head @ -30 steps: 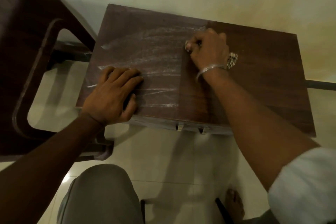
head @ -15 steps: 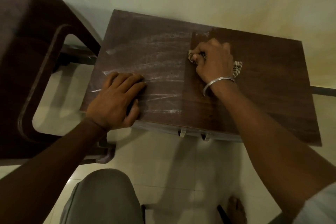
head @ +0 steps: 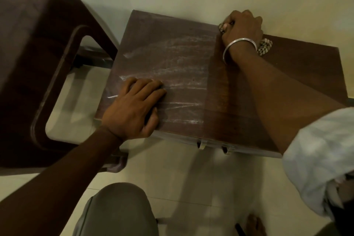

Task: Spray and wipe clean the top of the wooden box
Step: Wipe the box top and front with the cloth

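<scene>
The dark wooden box [head: 191,59] stands on the floor against a pale wall. Its left half carries whitish streaks, while the right half looks darker and clean. My right hand [head: 242,27] grips a bunched checked cloth [head: 265,47] at the box's far edge, a little right of the middle; most of the cloth is hidden under the hand. My left hand [head: 134,107] rests on the near left corner of the box top, its fingers lightly bent. No spray bottle shows.
A dark plastic chair [head: 38,48] stands close to the left of the box. Two small latches [head: 201,144] stick out of the box's front edge. My knee [head: 118,210] and a bare foot [head: 255,224] are on the pale tiled floor below.
My right hand has slid the cloth away from me, from the middle of the box top to its far edge. My left hand has stayed on the near left corner.
</scene>
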A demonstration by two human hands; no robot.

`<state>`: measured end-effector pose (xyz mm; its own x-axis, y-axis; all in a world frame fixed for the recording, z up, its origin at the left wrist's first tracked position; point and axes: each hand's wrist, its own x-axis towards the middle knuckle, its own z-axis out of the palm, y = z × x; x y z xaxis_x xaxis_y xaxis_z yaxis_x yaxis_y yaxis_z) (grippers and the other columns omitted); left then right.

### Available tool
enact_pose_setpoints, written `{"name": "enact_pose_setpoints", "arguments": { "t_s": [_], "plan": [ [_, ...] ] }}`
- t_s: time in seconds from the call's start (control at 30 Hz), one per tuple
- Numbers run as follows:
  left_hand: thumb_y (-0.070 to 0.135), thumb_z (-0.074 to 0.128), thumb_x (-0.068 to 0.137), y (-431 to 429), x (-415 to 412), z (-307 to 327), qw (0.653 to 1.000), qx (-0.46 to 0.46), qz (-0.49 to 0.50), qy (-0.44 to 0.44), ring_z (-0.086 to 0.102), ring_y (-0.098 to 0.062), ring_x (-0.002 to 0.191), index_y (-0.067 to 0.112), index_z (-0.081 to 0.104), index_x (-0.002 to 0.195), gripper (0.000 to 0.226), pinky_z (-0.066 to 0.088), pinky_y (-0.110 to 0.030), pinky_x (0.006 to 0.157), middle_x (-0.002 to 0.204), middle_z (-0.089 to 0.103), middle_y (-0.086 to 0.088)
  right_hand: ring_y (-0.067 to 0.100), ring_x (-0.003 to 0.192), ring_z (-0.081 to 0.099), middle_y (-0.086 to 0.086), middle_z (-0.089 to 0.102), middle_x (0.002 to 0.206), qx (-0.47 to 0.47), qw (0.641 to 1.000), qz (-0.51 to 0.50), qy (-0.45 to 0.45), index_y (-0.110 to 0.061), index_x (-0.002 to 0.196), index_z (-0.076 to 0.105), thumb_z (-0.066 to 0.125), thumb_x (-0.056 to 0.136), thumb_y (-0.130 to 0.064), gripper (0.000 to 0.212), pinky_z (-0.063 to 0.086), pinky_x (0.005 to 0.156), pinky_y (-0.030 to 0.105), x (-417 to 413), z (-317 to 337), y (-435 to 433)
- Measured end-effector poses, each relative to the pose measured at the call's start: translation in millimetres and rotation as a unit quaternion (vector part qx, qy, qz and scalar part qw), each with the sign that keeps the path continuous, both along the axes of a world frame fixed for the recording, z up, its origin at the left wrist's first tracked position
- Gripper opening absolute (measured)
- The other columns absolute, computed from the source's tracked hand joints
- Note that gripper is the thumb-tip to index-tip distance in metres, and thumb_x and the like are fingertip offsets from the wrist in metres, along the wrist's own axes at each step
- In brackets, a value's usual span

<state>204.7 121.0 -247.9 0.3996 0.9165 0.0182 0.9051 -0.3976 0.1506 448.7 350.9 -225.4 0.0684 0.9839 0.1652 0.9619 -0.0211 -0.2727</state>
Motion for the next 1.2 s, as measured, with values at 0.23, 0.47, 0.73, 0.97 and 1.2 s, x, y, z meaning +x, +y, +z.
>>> {"name": "enact_pose_setpoints", "arguments": {
  "t_s": [0.23, 0.47, 0.73, 0.97, 1.2],
  "plan": [
    [0.038, 0.038, 0.091, 0, 0, 0, 1.000, 0.005, -0.002, 0.004, 0.054, -0.035, 0.124, 0.006, 0.061, 0.132, 0.057, 0.033, -0.054, 0.109, 0.138, 0.059, -0.018, 0.034, 0.101, 0.051, 0.003, 0.060, 0.102, 0.011, 0.992, 0.116, 0.038, -0.023, 0.090, 0.066, 0.053, 0.088, -0.025, 0.014, 0.037, 0.074, 0.035, 8, -9, -19],
    [0.037, 0.040, 0.090, 0, 0, 0, 1.000, 0.002, -0.003, -0.003, 0.055, -0.035, 0.123, 0.006, 0.062, 0.130, 0.056, 0.033, -0.054, 0.109, 0.137, 0.060, -0.018, 0.029, 0.098, 0.049, -0.005, 0.062, 0.101, 0.021, 0.986, 0.157, 0.053, -0.027, 0.087, 0.067, 0.060, 0.087, -0.028, 0.007, 0.044, 0.076, 0.039, 9, -9, -56],
    [0.039, 0.038, 0.089, 1, 0, 0, 1.000, -0.004, -0.003, 0.009, 0.053, -0.034, 0.125, 0.007, 0.061, 0.133, 0.059, 0.031, -0.053, 0.110, 0.138, 0.058, -0.017, 0.034, 0.113, 0.046, 0.006, 0.058, 0.110, -0.004, 0.996, 0.077, 0.033, -0.024, 0.090, 0.066, 0.051, 0.091, -0.022, 0.015, 0.040, 0.080, 0.041, -19, 3, 7],
    [0.038, 0.038, 0.090, 1, -1, -1, 1.000, 0.000, -0.003, 0.001, 0.054, -0.036, 0.124, 0.006, 0.061, 0.132, 0.058, 0.032, -0.055, 0.110, 0.138, 0.059, -0.018, 0.029, 0.103, 0.048, -0.003, 0.062, 0.103, 0.010, 0.985, 0.161, 0.059, -0.027, 0.091, 0.070, 0.062, 0.088, -0.026, 0.009, 0.045, 0.077, 0.039, -2, -8, -43],
    [0.040, 0.037, 0.089, 1, 0, 1, 1.000, -0.009, 0.003, 0.004, 0.055, -0.036, 0.124, 0.007, 0.061, 0.132, 0.059, 0.035, -0.057, 0.109, 0.138, 0.058, -0.018, 0.030, 0.104, 0.048, -0.006, 0.062, 0.105, 0.006, 0.985, 0.161, 0.065, -0.028, 0.090, 0.069, 0.063, 0.087, -0.029, 0.007, 0.045, 0.080, 0.040, -1, -7, -54]
  ]
}}
